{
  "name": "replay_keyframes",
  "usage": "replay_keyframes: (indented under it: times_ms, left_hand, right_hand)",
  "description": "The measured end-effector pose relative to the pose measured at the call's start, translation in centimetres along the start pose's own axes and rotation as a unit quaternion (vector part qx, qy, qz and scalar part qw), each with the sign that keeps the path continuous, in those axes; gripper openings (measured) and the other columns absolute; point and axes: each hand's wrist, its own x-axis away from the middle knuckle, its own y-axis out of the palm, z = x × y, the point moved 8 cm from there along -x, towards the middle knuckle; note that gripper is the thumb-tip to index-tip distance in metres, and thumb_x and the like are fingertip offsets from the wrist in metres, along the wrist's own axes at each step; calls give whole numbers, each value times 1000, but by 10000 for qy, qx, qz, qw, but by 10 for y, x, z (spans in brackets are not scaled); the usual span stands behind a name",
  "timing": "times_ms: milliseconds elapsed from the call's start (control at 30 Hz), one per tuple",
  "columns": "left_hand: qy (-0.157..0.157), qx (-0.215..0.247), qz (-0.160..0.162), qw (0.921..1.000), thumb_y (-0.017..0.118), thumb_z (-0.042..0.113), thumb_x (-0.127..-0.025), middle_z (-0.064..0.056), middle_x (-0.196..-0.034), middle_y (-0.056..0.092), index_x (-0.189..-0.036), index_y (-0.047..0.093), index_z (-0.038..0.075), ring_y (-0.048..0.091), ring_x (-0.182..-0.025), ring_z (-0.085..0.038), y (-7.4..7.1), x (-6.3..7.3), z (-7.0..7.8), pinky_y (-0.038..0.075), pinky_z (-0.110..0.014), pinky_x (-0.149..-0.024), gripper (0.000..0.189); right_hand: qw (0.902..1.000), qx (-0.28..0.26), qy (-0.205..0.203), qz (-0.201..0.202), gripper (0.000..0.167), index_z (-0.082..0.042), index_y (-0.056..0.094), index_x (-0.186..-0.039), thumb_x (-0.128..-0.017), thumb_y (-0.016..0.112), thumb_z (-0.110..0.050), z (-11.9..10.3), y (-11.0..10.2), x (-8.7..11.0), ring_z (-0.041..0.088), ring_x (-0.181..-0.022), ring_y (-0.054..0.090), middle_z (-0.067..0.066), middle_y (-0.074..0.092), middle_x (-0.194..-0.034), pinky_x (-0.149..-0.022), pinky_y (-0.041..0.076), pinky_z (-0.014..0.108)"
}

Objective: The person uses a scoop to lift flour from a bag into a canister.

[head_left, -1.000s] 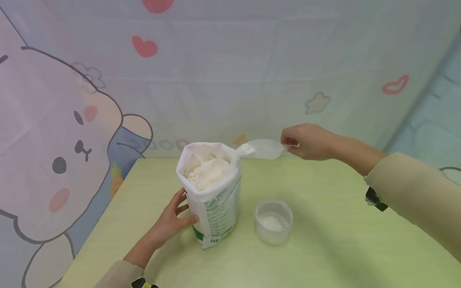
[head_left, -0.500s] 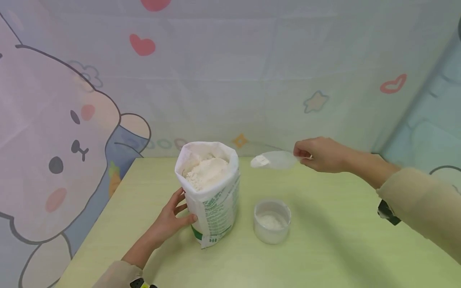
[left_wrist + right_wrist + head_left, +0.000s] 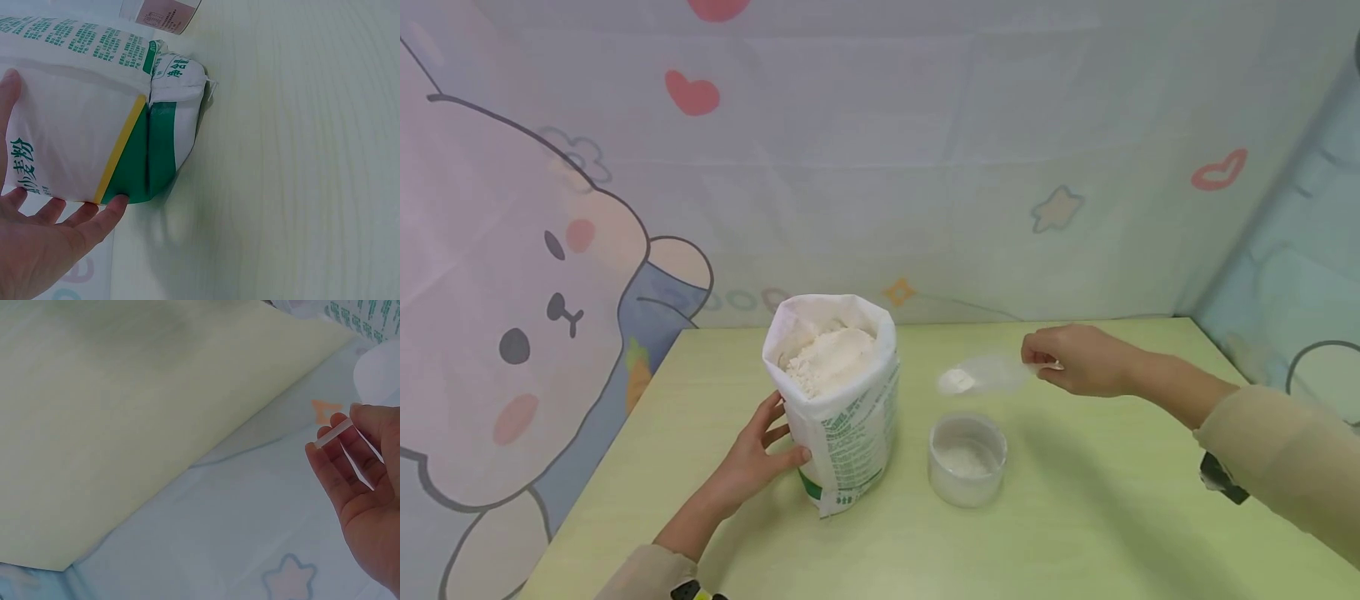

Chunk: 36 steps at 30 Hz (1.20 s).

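A tall white flour bag (image 3: 850, 450) stands upright with its top open, heaped with white flour (image 3: 835, 358). My left hand (image 3: 752, 462) holds its left side, thumb on the near face and fingers spread along the far edge; the left wrist view shows the fingertips (image 3: 119, 200) against the green band. My right hand (image 3: 1078, 360) pinches the thin handle of a translucent plastic scoop (image 3: 1000, 372). A small mound of flour lies at the scoop's tip, above and behind a small clear tub (image 3: 967, 487). White powder covers the tub's bottom.
A pale yellow-green table (image 3: 1112, 533) bears the bag and tub. Its back edge meets a hanging cloth (image 3: 880, 167) printed with hearts, a star and a large cartoon animal. A label (image 3: 164, 14) shows on the tub in the left wrist view.
My right hand has drawn the loaded scoop away from the bag's mouth, rightward and down toward the tub. My left hand has stayed on the bag.
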Motion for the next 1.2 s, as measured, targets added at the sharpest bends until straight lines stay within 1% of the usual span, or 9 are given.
replay_keyframes:
  times_ms: [100, 233, 333, 433, 600, 800, 933, 1067, 1200]
  left_hand:
    - [-9, 9, -2, 10000, 74, 26, -78, -10, -152, 15, -146, 12, 33, 25, -134, -42, 0, 0, 0, 41, -57, -94, 92]
    - [-10, 20, -1, 10000, 74, 25, -78, -10, -152, 15, -146, 12, 33, 25, -134, -42, 0, 0, 0, 41, -56, -95, 92]
    - [-4, 30, 4, 10000, 74, 25, -78, -10, -152, 16, -146, 12, 33, 25, -134, -42, 0, 1, 0, 41, -56, -95, 92]
    - [-8, 15, 9, 10000, 74, 25, -78, -10, -152, 16, -146, 12, 32, 25, -134, -41, 0, 1, 0, 41, -56, -94, 92]
    - [22, -31, 2, 10000, 73, 26, -78, -10, -152, 16, -146, 12, 32, 25, -134, -42, 1, 1, 1, 42, -55, -94, 92]
    - [63, -37, -22, 10000, 73, 25, -79, -10, -152, 16, -146, 11, 33, 26, -134, -42, 1, 1, 1, 41, -56, -94, 92]
    - [72, -38, -32, 10000, 73, 25, -79, -10, -152, 16, -146, 12, 33, 26, -134, -42, 0, 0, 1, 41, -56, -94, 91]
    - [77, -43, -30, 10000, 73, 25, -79, -10, -152, 16, -146, 11, 33, 26, -134, -42, 0, 0, 1, 41, -56, -94, 91]
    - [64, -55, -20, 10000, 73, 26, -79, -11, -152, 15, -146, 11, 32, 26, -134, -42, 0, 0, 1, 41, -56, -94, 92]
  right_hand:
    - [9999, 102, -42, -16, 19, -15, 56, -85, -80, 63, 1, -1, 4, 2, 7, -74, 51, -10, 54, -81, -66, 47, 28]
    - [9992, 374, -113, 32, 21, -14, 55, -85, -78, 64, 3, -3, 4, 2, 11, -76, 57, -7, 57, -83, -68, 49, 30]
    - [9971, 724, -214, 35, 23, -14, 56, -85, -76, 67, 3, -5, 4, 1, 16, -78, 60, -5, 58, -84, -68, 51, 32]
    - [9925, 1174, -329, -8, 24, -13, 56, -85, -74, 69, 3, -9, 4, 0, 18, -76, 59, -4, 56, -82, -67, 51, 32]
    - [9805, 1885, -562, -16, 26, -13, 55, -86, -72, 72, 2, -15, 3, -2, 16, -72, 53, -4, 54, -80, -63, 49, 28]
    - [9671, 2416, -796, 19, 29, -13, 55, -87, -70, 75, -1, -26, 0, -5, 14, -72, 50, -6, 53, -80, -57, 47, 23]
    - [9562, 2789, -881, -73, 25, -11, 57, -88, -73, 71, 2, -35, 0, -11, 14, -70, 47, -5, 51, -78, -52, 42, 21]
    - [9423, 3191, -978, -270, 28, -10, 59, -92, -73, 69, 7, -46, 2, -16, 15, -72, 47, -3, 53, -82, -54, 42, 22]
    - [9261, 3557, -1229, -258, 31, -9, 55, -86, -68, 73, 9, -57, 1, -20, 15, -69, 43, -2, 48, -77, -54, 41, 22]
